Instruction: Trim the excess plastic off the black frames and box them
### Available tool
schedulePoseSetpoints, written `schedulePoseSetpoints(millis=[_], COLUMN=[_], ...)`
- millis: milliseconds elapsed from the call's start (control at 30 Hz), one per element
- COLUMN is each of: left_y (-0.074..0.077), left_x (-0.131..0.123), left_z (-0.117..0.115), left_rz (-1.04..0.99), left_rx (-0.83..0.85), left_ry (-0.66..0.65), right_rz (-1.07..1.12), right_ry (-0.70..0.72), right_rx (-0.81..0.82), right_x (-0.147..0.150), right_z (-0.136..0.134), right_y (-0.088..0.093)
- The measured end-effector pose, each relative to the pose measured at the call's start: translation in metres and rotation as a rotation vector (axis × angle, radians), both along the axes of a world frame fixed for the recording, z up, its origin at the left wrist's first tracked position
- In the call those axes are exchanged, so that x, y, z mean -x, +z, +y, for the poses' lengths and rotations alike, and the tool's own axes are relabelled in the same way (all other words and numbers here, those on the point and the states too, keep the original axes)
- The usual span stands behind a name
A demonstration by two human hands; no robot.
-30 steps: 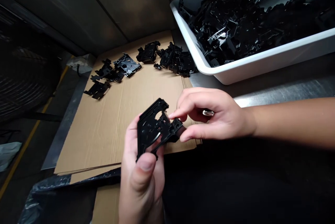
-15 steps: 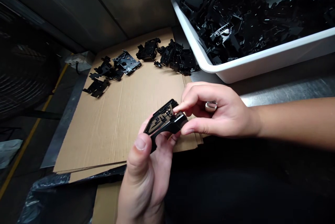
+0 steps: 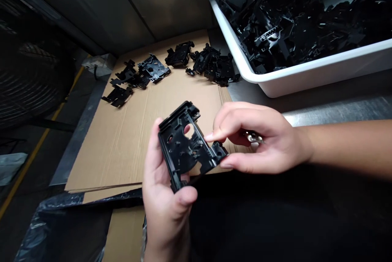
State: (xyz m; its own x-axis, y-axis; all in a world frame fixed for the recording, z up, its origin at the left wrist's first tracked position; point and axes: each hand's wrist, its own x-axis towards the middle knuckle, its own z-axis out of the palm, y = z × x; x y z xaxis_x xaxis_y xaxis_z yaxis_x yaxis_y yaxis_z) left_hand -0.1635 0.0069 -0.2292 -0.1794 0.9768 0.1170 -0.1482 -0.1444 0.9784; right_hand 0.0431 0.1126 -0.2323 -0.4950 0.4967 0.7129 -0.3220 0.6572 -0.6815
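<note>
A black moulded plastic frame (image 3: pixel 180 147) with holes and raised edges is held above the cardboard, its broad inner face turned up toward me. My left hand (image 3: pixel 165 196) grips it from below and the left, thumb at the near corner and fingers behind. At its right edge, my right hand (image 3: pixel 257 139) has the index fingertip on the rim and the thumb against the lower right corner. A ring sits on one of the right hand's fingers. Several similar black plastic parts (image 3: pixel 153 68) lie along the far side of the cardboard sheets (image 3: pixel 122 143).
A white plastic bin (image 3: pixel 260 78) heaped with black parts stands at the back right on a metal table (image 3: pixel 367 105). Dark plastic sheeting (image 3: pixel 45 217) hangs below the cardboard at the near left. A large fan grille (image 3: pixel 27 78) is at the far left.
The black plastic frame has been turned from a near edge-on tilt so its inner face shows. My left thumb has shifted right and down; both hands keep contact with the frame.
</note>
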Motion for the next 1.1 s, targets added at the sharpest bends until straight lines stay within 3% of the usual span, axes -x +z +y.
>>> schedulePoseSetpoints(millis=[133,300,533,767,967,1100], left_y=[-0.001,0.007,0.013,0.016,0.018,0.018], left_x=[0.011,0.012,0.019,0.015,0.011,0.009], left_z=[-0.007,-0.007,-0.007,-0.013,-0.008,-0.007], left_rz=[0.211,0.391,0.576,0.485,0.452,0.386], left_rx=[-0.174,-0.379,-0.383,-0.255,-0.399,-0.384], left_ry=[0.145,0.236,0.238,0.189,0.199,0.179], right_rz=[-0.061,-0.125,-0.112,-0.146,-0.129,-0.128], right_ry=[0.065,0.079,0.062,0.040,0.038,0.044], right_rx=[-0.064,-0.073,-0.064,-0.073,-0.070,-0.051], right_x=[-0.002,-0.005,-0.004,-0.005,-0.005,-0.004], right_z=[0.001,0.001,0.001,0.002,0.002,0.001], right_y=[0.001,0.002,0.001,0.000,-0.002,-0.002])
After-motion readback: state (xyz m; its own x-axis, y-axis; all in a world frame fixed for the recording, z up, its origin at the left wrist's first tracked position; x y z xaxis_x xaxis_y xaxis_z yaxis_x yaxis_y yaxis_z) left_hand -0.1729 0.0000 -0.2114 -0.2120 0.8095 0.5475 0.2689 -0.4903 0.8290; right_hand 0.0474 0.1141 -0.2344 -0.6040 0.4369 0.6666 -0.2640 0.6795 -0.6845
